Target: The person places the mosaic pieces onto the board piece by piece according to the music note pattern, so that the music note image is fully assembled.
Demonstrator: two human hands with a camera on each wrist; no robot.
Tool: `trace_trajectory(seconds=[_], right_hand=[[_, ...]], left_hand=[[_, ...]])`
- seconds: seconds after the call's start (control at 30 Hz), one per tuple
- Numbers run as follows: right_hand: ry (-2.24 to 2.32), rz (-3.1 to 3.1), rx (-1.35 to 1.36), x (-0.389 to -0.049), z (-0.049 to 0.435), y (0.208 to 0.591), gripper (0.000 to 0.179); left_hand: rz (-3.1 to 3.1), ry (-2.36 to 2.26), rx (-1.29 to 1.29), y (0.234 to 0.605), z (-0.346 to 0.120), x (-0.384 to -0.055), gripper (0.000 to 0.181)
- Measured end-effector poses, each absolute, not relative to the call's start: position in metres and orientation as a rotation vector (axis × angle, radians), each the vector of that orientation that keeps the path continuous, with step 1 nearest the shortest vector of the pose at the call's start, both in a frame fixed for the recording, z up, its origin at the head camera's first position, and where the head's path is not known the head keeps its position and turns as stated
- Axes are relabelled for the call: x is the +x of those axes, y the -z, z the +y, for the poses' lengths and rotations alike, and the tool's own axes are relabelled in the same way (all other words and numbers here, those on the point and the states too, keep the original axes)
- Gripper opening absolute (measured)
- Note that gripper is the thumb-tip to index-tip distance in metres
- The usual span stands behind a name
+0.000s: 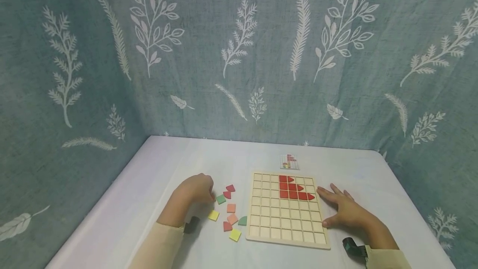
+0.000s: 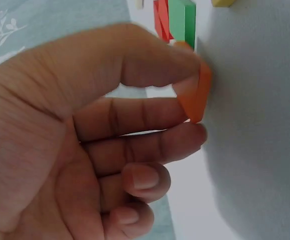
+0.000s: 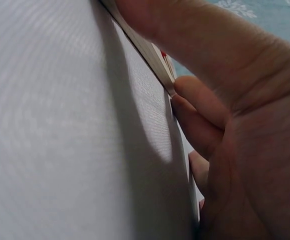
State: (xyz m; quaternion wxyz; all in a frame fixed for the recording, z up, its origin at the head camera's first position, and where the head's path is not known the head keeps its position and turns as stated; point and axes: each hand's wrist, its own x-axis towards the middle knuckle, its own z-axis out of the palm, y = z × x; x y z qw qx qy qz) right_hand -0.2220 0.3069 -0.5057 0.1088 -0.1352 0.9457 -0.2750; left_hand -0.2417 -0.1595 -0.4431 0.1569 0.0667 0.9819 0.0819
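Between the thumb and fingertips of my left hand (image 1: 197,187) is a small orange tile (image 2: 203,95), pinched close over the table. The head view hides that tile behind the fingers. Just right of this hand lie loose tiles, among them a green square (image 1: 221,199) and a yellow square (image 1: 213,215). My right hand (image 1: 342,207) spreads its fingers along the right edge of a wooden grid board (image 1: 276,221), thumb and fingertips touching the rim. Red squares (image 1: 288,186) and red pointed pieces (image 1: 311,196) fill parts of three rows near the board's top.
A small pattern card (image 1: 289,162) lies behind the board. Between the left hand and the board are more pieces: orange squares (image 1: 231,208), red quarter-rounds (image 1: 227,226), a green quarter-round (image 1: 242,221) and another yellow square (image 1: 235,235). A leaf-patterned curtain (image 1: 239,61) stands behind the white table.
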Motion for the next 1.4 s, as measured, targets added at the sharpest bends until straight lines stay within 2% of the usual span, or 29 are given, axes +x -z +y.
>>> trace_trajectory(seconds=[0.27,0.5,0.87,1.07,1.4], right_hand=[[0.805,2.77,-0.398,-0.221,0.307,0.505,0.119],[0.833,2.755,-0.4,-0.219,0.305,0.504,0.118],[0.828,2.773,-0.333,-0.218,0.306,0.506,0.119],[0.802,2.762,-0.32,-0.215,0.308,0.51,0.12],[0.812,2.789,-0.381,-0.222,0.311,0.509,0.118]], left_hand=[[2.788,-0.299,0.124,0.448,-0.162,-0.244,0.015],[2.809,-0.364,0.169,0.451,-0.161,-0.246,0.014],[2.908,-0.438,0.712,0.439,-0.14,-0.241,0.016],[2.882,-0.423,0.878,0.442,-0.122,-0.236,0.016],[2.86,-0.314,1.236,0.437,-0.076,-0.253,0.015]])
